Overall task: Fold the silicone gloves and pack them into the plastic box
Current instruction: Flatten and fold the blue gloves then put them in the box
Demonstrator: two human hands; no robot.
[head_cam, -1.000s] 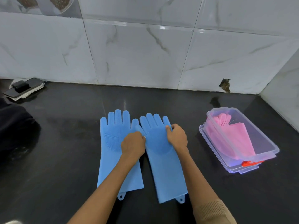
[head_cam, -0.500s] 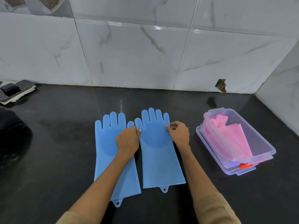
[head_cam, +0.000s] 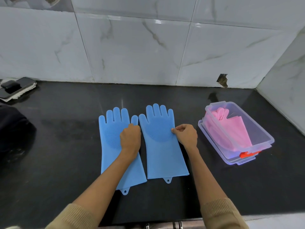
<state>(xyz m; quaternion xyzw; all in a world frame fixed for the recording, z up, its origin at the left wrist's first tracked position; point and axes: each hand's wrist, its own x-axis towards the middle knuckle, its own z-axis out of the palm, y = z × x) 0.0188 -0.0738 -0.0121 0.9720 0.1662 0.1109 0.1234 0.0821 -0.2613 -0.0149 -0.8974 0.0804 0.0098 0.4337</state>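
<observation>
Black counter [head_cam: 66, 146], curled hands on blue gloves [head_cam: 165, 154].

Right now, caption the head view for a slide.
Both hands, left and right, on flat blue silicone gloves; pink gloves fill plastic box.

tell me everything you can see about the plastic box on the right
The plastic box is a clear, thin-walled rectangular tub with a rolled rim, open on top. It sits on what looks like its own clear lid, which shows a red clip at the near end. It stands on the black counter near the tiled corner, set at an angle, to the right of the blue gloves. Pink gloves lie inside it. Neither hand touches it.
</observation>
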